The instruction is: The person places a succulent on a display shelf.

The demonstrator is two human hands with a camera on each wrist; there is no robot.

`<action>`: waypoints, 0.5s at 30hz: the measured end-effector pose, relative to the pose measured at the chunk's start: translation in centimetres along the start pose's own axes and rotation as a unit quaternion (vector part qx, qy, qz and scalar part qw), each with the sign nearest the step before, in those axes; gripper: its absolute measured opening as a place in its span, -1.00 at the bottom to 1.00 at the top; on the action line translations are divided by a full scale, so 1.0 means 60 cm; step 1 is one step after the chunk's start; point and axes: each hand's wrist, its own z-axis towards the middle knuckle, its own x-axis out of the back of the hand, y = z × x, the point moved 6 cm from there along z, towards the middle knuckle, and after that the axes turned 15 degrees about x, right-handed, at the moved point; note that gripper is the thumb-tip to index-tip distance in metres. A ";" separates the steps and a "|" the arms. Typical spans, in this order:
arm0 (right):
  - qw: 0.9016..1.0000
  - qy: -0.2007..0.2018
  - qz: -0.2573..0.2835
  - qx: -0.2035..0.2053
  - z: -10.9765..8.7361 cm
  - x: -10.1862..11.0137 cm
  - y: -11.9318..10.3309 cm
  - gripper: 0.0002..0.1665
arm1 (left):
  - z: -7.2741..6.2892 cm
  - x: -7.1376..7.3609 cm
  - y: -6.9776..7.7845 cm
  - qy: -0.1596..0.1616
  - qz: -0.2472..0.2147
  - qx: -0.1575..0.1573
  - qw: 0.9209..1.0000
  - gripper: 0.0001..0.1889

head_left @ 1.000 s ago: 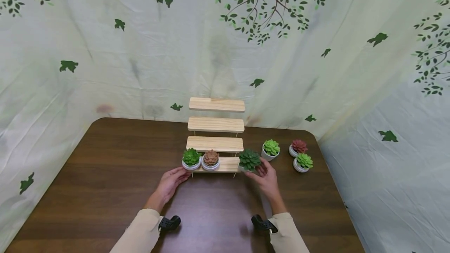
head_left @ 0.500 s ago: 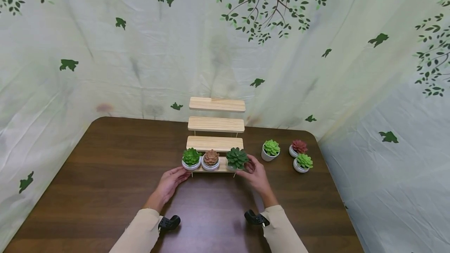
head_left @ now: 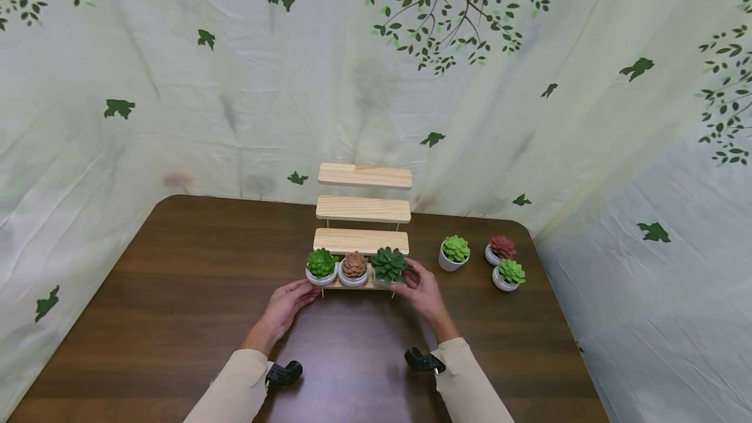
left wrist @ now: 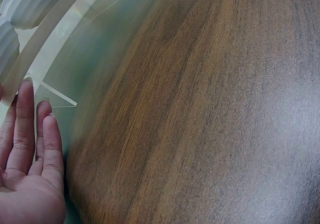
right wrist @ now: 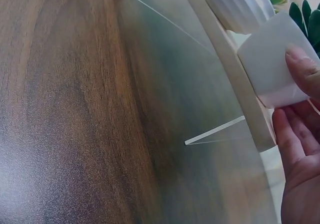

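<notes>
My right hand (head_left: 422, 289) holds a dark green potted succulent (head_left: 388, 264) at the right end of the lowest wooden shelf. In the right wrist view, the thumb presses the side of its white pot (right wrist: 272, 59), whose base meets the shelf board (right wrist: 240, 92). With fingers nearly straight, my left hand (head_left: 286, 309) touches the shelf's left end; in the left wrist view its fingertips (left wrist: 25, 92) meet the board edge. A bright green succulent (head_left: 321, 263) and a brown succulent (head_left: 355, 265) stand side by side on that shelf in white pots.
Higher steps of the wooden stand (head_left: 361, 240) rise behind. To the right on the brown table (head_left: 194, 292) stand a light green succulent (head_left: 455, 250), a red one (head_left: 502, 247) and another light green one (head_left: 510, 272). A leaf-print curtain (head_left: 235, 83) hangs behind.
My right hand has moved left with the dark green succulent, from beyond the lowest shelf's right end to beside the brown succulent. My left hand has stayed at the shelf's left end.
</notes>
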 end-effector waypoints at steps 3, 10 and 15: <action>1.000 0.001 0.004 -0.004 0.001 -0.001 0.000 -0.30 | 0.000 0.000 -0.001 0.002 -0.001 0.001 1.000 -0.59; 1.000 0.002 0.005 0.001 0.003 -0.002 0.001 -0.32 | -0.001 -0.002 0.000 0.001 0.004 0.000 1.000 -0.57; 1.000 0.006 0.010 0.004 0.004 -0.005 0.001 -0.33 | -0.003 -0.001 0.000 0.000 0.006 -0.002 1.000 -0.57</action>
